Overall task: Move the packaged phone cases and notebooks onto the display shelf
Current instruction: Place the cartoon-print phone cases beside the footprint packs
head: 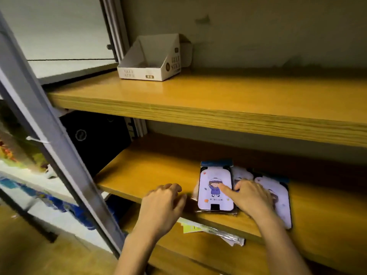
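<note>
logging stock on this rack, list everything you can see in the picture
top shelf, middle shelf, bottom shelf: three, orange-brown wood, one above another
phone cases: at least three, white with a cartoon figure and blue tops, overlapping on the middle shelf
cardboard box: one, white, back left of the top shelf
bin: one, black, back left of the middle shelf
packets: a few, clear with yellow-green, on the bottom shelf below the hands
post: one, grey metal, slanting down the left side
left hand: one, at the middle shelf's front edge, holding nothing
right hand: one, forefinger on the leftmost of the phone cases
</note>
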